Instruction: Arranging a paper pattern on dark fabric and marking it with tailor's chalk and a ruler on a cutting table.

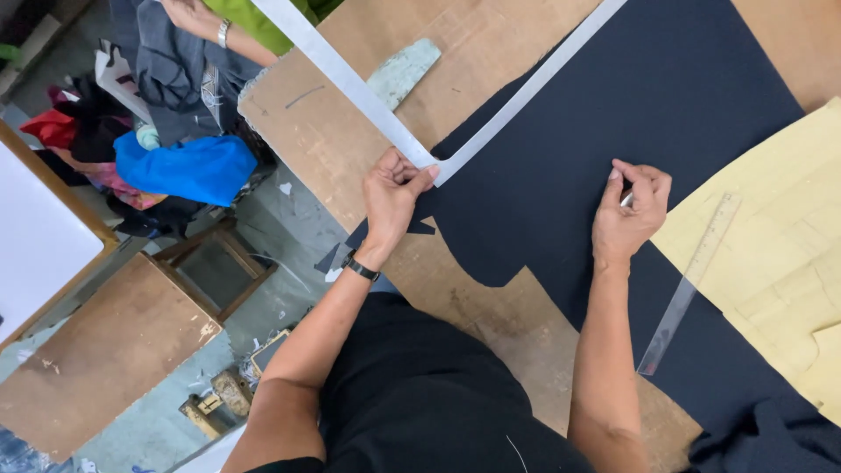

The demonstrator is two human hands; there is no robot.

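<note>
Near the bench's [333, 149] left edge, the left hand [392, 197] is pinning the L-shaped ruler's [438, 166] corner in a closed grip, its long arm running away up-right across the dark cloth [561, 175], while the right hand [629, 210] is pinching a small marker.

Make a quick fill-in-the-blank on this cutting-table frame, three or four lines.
1. The left hand presses the corner of a white ____-shaped square.
2. The right hand rests on the ____ fabric.
3. The clear straight ruler lies partly on the ____ paper pattern.
4. The left wrist wears a black ____.

Missing words: L; black; yellow; watch
</note>
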